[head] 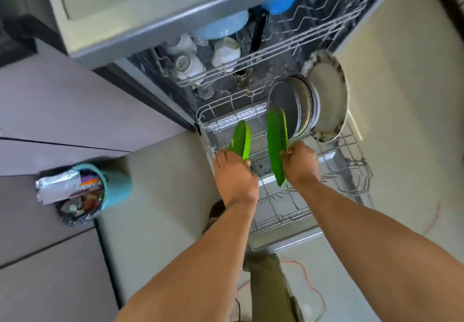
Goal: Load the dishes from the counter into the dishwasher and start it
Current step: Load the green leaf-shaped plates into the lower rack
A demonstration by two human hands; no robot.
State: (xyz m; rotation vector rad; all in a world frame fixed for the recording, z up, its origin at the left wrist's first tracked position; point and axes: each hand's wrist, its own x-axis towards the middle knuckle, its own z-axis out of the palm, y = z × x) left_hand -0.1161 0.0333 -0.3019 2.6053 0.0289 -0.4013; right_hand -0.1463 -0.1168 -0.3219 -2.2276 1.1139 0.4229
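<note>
The dishwasher stands open below me with its lower rack (351,166) pulled out. My left hand (233,176) grips a green plate (241,139) on edge over the rack's left side. My right hand (300,162) holds a second, larger green plate (275,143) upright just to the right of it. Behind them several grey and white plates (305,110) stand in the rack, ending in a large grey plate (329,95). The upper rack (296,43) carries white cups (226,50), a light blue bowl (221,26), a blue bowl (280,3) and a black utensil (258,30).
A teal bin (110,188) stuffed with foil and wrappers sits on the floor at the left beside the cabinet fronts (62,110). The near half of the lower rack has bare tines. My leg and a red cord (308,279) are on the floor below the rack.
</note>
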